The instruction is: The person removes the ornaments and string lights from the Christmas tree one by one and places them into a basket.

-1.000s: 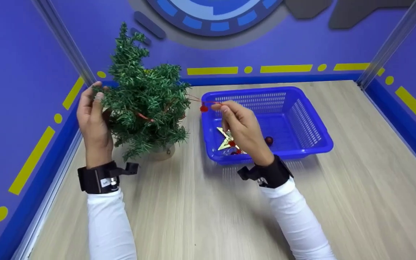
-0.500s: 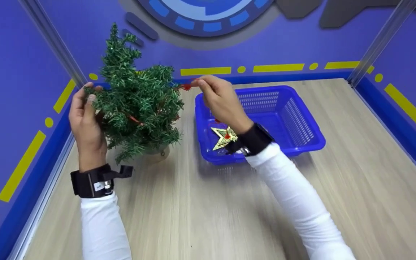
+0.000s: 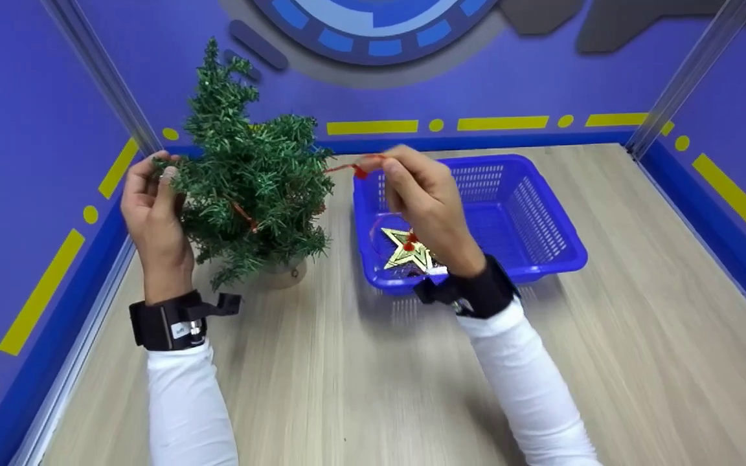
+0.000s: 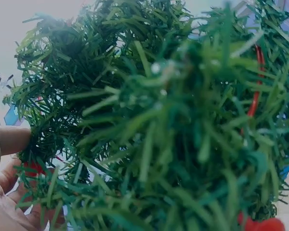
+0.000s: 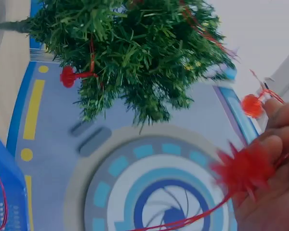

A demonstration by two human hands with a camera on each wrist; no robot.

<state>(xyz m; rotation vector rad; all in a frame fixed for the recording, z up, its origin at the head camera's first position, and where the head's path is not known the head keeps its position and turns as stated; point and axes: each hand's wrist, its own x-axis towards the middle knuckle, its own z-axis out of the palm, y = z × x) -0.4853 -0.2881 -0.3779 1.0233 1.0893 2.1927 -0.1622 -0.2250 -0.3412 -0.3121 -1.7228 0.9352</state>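
Observation:
The small artificial Christmas tree (image 3: 253,175) stands at the left on a round base. My left hand (image 3: 156,220) is at its left side, thumb and fingers around the outer branches; in the left wrist view a red bit (image 4: 32,167) shows beside those fingers. My right hand (image 3: 421,197) pinches a thin red string garland (image 3: 340,168) that stretches to the tree's right side. A red spiky piece (image 5: 243,168) and a red round piece (image 5: 252,106) of the garland hang by the right fingers. Another red piece (image 5: 67,77) rests among the branches.
A blue plastic basket (image 3: 567,265) stands right of the tree, below my right hand. Inside it lie a gold star (image 3: 405,252) and more red string pieces. Blue-purple panels (image 3: 386,103) close off the back and sides of the wooden table (image 3: 347,375).
My right hand moved left and up to the tree's right side, then back right, the red garland still pinched. The left hand stays at the branches.

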